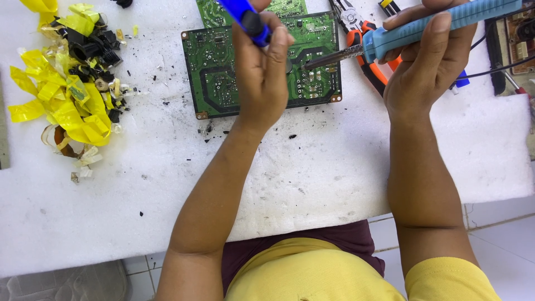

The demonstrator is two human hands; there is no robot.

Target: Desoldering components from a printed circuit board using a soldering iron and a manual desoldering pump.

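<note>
A green circuit board [214,72] lies solder side up on the white foam sheet [312,173]. My left hand [262,72] hovers over the board's middle and grips a blue tool with a black tip section [245,17], likely a solder sucker. My right hand [426,61] holds a light-blue soldering iron [446,22]. Its metal tip [329,58] slants down left onto the board just right of my left hand.
A heap of yellow tape scraps and black components [72,83] sits at the far left. A second green board [209,11] lies behind the first. Orange-handled pliers [362,39] rest beside the board, with another board and black cables [515,44] at the far right.
</note>
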